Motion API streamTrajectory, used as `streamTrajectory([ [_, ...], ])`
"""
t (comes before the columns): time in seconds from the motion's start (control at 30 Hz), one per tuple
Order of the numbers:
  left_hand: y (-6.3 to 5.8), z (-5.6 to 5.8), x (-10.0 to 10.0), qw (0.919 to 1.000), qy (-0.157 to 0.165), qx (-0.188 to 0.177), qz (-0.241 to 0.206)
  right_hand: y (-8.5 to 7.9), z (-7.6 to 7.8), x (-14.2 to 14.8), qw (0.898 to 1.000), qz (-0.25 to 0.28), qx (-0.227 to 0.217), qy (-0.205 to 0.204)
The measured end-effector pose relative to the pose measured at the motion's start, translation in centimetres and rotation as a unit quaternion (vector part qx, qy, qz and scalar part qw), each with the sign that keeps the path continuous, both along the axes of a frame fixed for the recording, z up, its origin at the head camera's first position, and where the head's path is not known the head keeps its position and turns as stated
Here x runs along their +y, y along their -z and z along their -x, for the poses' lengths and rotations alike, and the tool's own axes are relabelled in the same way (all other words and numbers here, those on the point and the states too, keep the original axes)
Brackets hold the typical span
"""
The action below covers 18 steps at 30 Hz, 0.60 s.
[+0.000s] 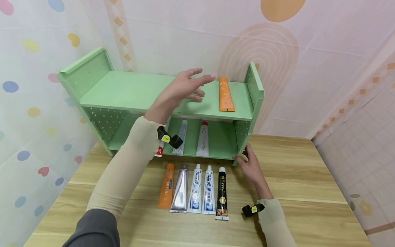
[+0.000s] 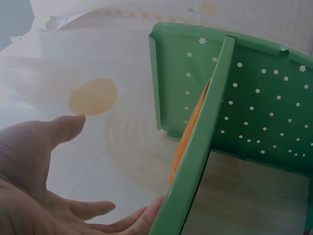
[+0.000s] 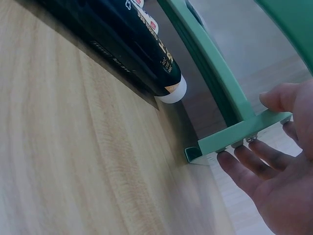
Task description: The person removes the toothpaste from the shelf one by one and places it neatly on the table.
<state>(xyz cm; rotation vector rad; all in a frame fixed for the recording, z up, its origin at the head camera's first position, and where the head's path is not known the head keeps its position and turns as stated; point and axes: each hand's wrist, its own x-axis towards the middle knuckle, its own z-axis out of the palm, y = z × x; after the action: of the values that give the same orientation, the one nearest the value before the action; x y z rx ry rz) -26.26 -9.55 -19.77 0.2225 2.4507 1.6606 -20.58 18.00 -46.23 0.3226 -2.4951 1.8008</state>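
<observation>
My left hand (image 1: 189,85) hovers over the upper board of a green two-tier shelf (image 1: 129,90), fingers spread and holding nothing. To its right on that board lies an orange tube (image 1: 226,96), cap toward the wall; the left wrist view shows only its edge. Low at the shelf's right end, my right hand (image 1: 251,168) grips the side panel (image 3: 239,134), thumb on one face and fingers on the other. The lower board bears a white tube with a red cap (image 1: 202,140), a pale blue-and-white tube (image 1: 182,135) and a red-and-white tube (image 1: 159,151) partly hidden by my left arm.
In front of the shelf, tubes lie in a row on the wooden table (image 1: 296,192): an orange tube (image 1: 167,187), a silver tube (image 1: 180,190), two blue-and-white toothpaste tubes (image 1: 195,193) and a black tube (image 1: 222,195). A patterned curtain (image 1: 185,34) hangs behind.
</observation>
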Motion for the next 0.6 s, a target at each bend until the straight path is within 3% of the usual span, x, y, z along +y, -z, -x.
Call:
streamTrajectory([
  [0.6, -0.9, 2.8, 3.9, 0.996, -0.01, -0.089, -0.003, 0.1, 0.1, -0.3, 1.0, 0.0, -0.008, 0.001],
])
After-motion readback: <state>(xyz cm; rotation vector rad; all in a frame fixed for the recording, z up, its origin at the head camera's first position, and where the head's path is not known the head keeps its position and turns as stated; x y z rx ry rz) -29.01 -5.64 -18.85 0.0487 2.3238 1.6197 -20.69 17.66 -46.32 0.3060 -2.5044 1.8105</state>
